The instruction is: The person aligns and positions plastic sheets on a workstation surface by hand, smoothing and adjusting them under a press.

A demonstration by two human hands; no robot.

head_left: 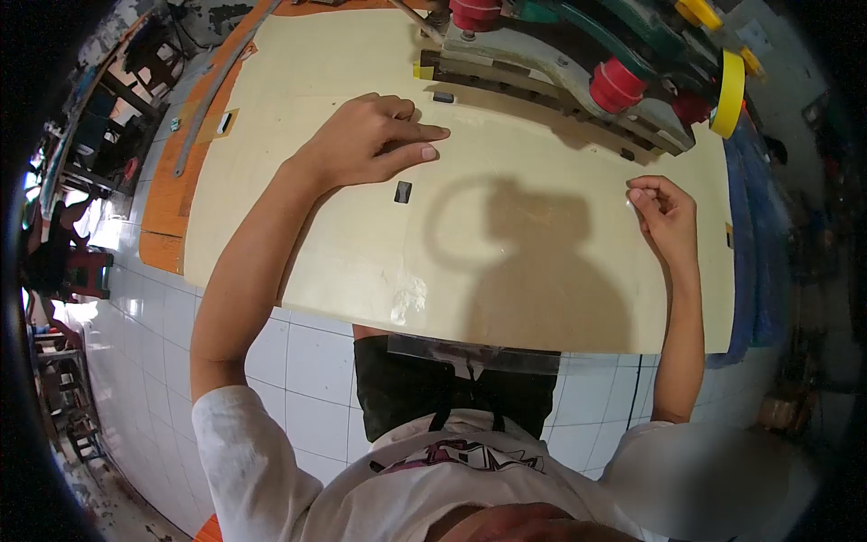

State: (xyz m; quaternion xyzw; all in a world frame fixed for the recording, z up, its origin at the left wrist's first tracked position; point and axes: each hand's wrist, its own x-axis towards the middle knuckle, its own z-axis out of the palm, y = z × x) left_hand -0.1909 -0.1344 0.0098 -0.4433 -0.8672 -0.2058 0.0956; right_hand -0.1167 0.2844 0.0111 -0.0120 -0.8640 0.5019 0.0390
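Note:
My left hand [379, 140] hovers over or rests on the cream sheet [343, 253], its index finger and thumb stretched out to the right and its other fingers curled. Nothing shows between them. Just below its thumb lies a small black rectangular piece [403, 192]. A second small dark piece [442, 97] sits above the index fingertip, close to the machine. At the sheet's right side, my right hand [666, 215] has thumb and fingers pinched together. A tiny pale spot shows at its thumb tip, too small to name.
A green and grey machine [542, 63] with red knobs stands across the back. A yellow tape roll [728, 94] is on its right end. A long metal strip [206, 99] lies along the table's orange-brown left edge [163, 217]. Blue sheeting [757, 235] hangs at right.

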